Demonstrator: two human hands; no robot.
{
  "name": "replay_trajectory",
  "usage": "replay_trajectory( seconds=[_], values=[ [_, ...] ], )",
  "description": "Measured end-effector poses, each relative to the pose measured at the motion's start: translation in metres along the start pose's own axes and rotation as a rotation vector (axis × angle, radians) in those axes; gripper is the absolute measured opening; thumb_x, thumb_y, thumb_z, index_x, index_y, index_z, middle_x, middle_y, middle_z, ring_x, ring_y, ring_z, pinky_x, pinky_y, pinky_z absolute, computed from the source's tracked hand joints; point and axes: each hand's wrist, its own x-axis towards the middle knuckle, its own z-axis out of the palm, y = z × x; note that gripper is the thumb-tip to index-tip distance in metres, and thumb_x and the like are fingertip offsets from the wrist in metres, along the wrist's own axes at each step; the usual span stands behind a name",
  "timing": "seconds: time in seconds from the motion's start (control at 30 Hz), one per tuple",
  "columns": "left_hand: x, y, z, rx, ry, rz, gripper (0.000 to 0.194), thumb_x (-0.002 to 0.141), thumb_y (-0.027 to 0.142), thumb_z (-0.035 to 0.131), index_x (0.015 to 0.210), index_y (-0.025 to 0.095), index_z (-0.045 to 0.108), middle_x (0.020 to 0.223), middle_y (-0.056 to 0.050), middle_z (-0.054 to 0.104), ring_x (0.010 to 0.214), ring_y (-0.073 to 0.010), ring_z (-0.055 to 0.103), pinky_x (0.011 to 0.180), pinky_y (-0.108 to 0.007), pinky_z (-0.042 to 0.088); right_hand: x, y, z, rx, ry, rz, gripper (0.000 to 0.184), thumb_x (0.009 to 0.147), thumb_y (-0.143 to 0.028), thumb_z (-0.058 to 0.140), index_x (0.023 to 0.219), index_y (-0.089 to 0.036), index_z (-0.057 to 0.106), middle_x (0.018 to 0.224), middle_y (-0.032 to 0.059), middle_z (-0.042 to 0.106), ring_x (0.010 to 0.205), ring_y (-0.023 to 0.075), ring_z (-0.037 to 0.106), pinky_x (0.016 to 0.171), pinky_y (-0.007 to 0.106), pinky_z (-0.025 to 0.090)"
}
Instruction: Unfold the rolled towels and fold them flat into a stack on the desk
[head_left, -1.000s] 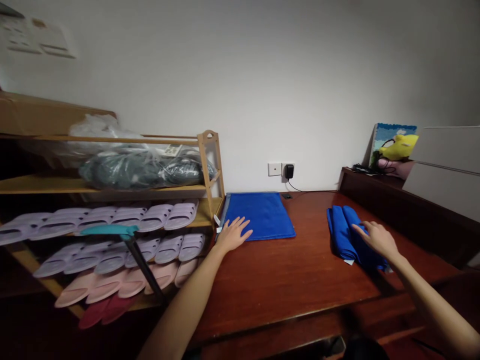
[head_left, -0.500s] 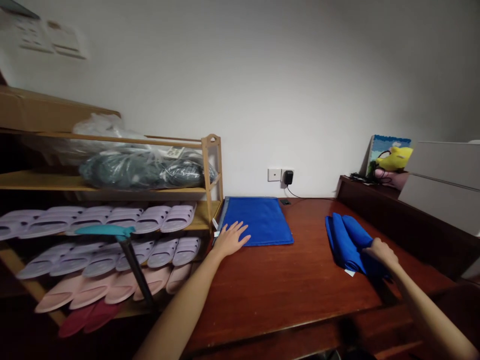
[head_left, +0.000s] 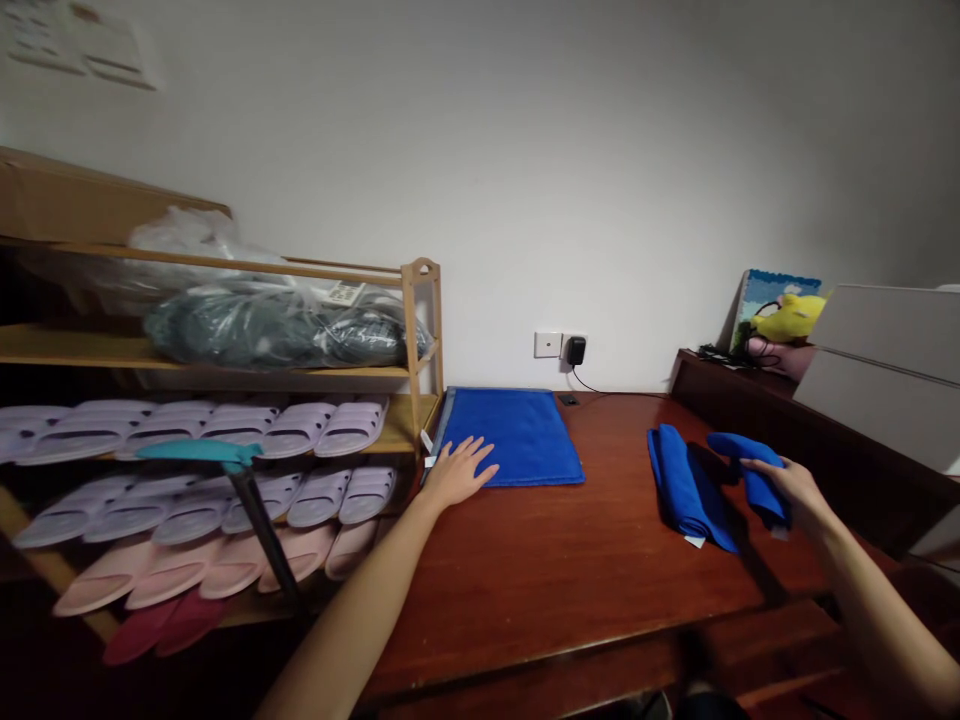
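My left hand (head_left: 459,472) lies flat with fingers spread on the near left corner of a flat blue cloth (head_left: 517,435) spread on the wooden table (head_left: 570,570). My right hand (head_left: 791,487) is closed round a folded blue towel (head_left: 754,472), held slightly above the table at the right. A second folded blue towel (head_left: 686,482) lies on the table just left of the held one, apart from it.
A wooden shoe rack (head_left: 416,360) with several rows of lilac and pink slippers (head_left: 300,430) stands at the left, a plastic-wrapped bundle (head_left: 277,330) on its upper shelf. A wall socket with a charger (head_left: 576,350) sits behind. A raised dark ledge (head_left: 795,420) bears a yellow toy (head_left: 791,315).
My right hand closed on the right-hand folded towel and lifted it off to the right, away from the other one. My left hand stayed on the flat cloth.
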Motion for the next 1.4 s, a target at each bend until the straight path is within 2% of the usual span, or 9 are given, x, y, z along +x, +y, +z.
replay_trajectory(
  seconds=[0.17, 0.37, 0.53, 0.67, 0.8, 1.1, 1.2, 1.3, 1.4],
  values=[
    [-0.003, 0.005, -0.008, -0.006, 0.083, 0.062, 0.050, 0.092, 0.050, 0.038, 0.133, 0.025, 0.048, 0.144, -0.008, 0.041, 0.135, -0.0266, 0.031, 0.110, -0.051, 0.016, -0.051, -0.058, 0.012, 0.167, -0.030, -0.156, 0.071, 0.068, -0.055, 0.061, 0.125, -0.016, 0.049, 0.116, 0.0110, 0.062, 0.101, 0.0250, 0.061, 0.086, 0.033, 0.049],
    [-0.011, 0.048, -0.058, -0.147, 0.255, 0.309, 0.056, 0.092, 0.033, 0.042, 0.144, 0.018, 0.030, 0.150, -0.011, 0.028, 0.138, -0.0240, 0.024, 0.111, -0.045, 0.020, -0.150, -0.115, 0.041, 0.297, -0.558, -0.632, 0.071, 0.074, -0.042, 0.062, 0.136, -0.018, 0.040, 0.136, 0.0097, 0.048, 0.121, 0.0242, 0.048, 0.104, 0.035, 0.036],
    [-0.041, 0.116, -0.100, -0.281, -0.013, 0.511, 0.055, 0.092, 0.041, 0.044, 0.143, 0.027, 0.031, 0.149, -0.006, 0.031, 0.137, -0.0255, 0.026, 0.108, -0.047, 0.026, -0.173, -0.121, 0.048, 0.106, -0.836, -0.830, 0.068, 0.071, -0.035, 0.068, 0.134, -0.024, 0.047, 0.129, 0.0071, 0.055, 0.116, 0.0226, 0.051, 0.101, 0.033, 0.037],
    [-0.073, 0.152, -0.098, -0.294, -0.356, 0.663, 0.076, 0.084, 0.059, 0.051, 0.147, 0.033, 0.018, 0.153, -0.007, 0.018, 0.137, -0.0351, 0.022, 0.103, -0.059, 0.028, -0.142, -0.094, 0.054, -0.048, -0.541, -0.838, 0.055, 0.082, -0.049, 0.054, 0.132, -0.025, 0.048, 0.129, 0.0087, 0.052, 0.118, 0.0231, 0.048, 0.100, 0.038, 0.037],
    [-0.085, 0.157, -0.083, -0.281, -0.392, 0.571, 0.071, 0.087, 0.051, 0.052, 0.147, 0.035, 0.016, 0.153, -0.007, 0.019, 0.134, -0.0370, 0.030, 0.101, -0.061, 0.030, -0.103, -0.049, 0.080, -0.341, -0.115, -0.620, 0.050, 0.087, -0.052, 0.040, 0.122, -0.020, 0.056, 0.124, 0.0127, 0.054, 0.111, 0.0287, 0.051, 0.087, 0.044, 0.043],
    [-0.087, 0.148, -0.076, -0.275, -0.313, 0.500, 0.073, 0.085, 0.048, 0.057, 0.146, 0.030, 0.020, 0.149, -0.010, 0.031, 0.131, -0.0309, 0.036, 0.104, -0.050, 0.031, -0.031, 0.018, 0.105, -0.606, -0.154, -0.512, 0.054, 0.092, -0.039, 0.025, 0.133, -0.011, 0.047, 0.139, 0.0115, 0.043, 0.126, 0.0237, 0.040, 0.103, 0.037, 0.034],
    [-0.088, 0.146, -0.073, -0.276, -0.286, 0.508, 0.071, 0.085, 0.050, 0.055, 0.145, 0.030, 0.023, 0.147, -0.009, 0.035, 0.129, -0.0305, 0.039, 0.103, -0.049, 0.032, -0.006, 0.029, 0.101, -0.619, -0.181, -0.430, 0.059, 0.089, -0.049, 0.027, 0.135, -0.017, 0.046, 0.144, 0.0088, 0.038, 0.133, 0.0245, 0.031, 0.107, 0.048, 0.026],
    [-0.088, 0.145, -0.073, -0.288, -0.273, 0.518, 0.072, 0.084, 0.052, 0.055, 0.145, 0.030, 0.023, 0.146, -0.009, 0.037, 0.128, -0.0303, 0.041, 0.102, -0.048, 0.033, 0.010, 0.027, 0.096, -0.639, -0.164, -0.298, 0.065, 0.086, -0.057, 0.027, 0.132, -0.017, 0.049, 0.146, 0.0126, 0.033, 0.137, 0.0335, 0.022, 0.100, 0.066, 0.021],
    [-0.087, 0.144, -0.079, -0.321, -0.268, 0.528, 0.071, 0.084, 0.054, 0.054, 0.144, 0.031, 0.024, 0.145, -0.008, 0.038, 0.126, -0.0302, 0.042, 0.101, -0.047, 0.034, 0.000, 0.000, 0.096, -0.547, -0.071, -0.260, 0.070, 0.086, -0.057, 0.027, 0.135, -0.010, 0.045, 0.149, 0.0192, 0.023, 0.139, 0.0374, 0.012, 0.100, 0.067, 0.016]
  ],
)
